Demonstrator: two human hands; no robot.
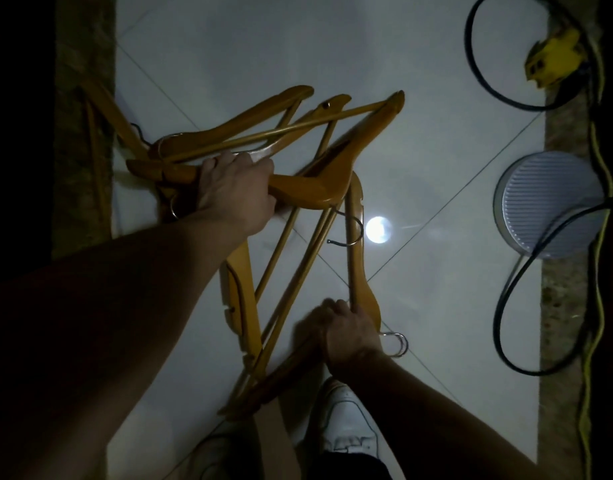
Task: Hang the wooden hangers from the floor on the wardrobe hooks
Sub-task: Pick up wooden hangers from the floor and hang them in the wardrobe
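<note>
Bare tiles [436, 161] right of hangers [312, 192]; black cable [513, 292], round disc [549, 204] beyond

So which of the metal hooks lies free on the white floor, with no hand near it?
The metal hook just left of the bright light reflection. The paired hooks sit right beside the right hand.

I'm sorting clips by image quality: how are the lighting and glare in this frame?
Head view: dim overall, edges and forearms in deep shadow; a bright round glare spot on the glossy floor tiles; left hand, right hand and wooden hangers readable, slightly soft.
</note>
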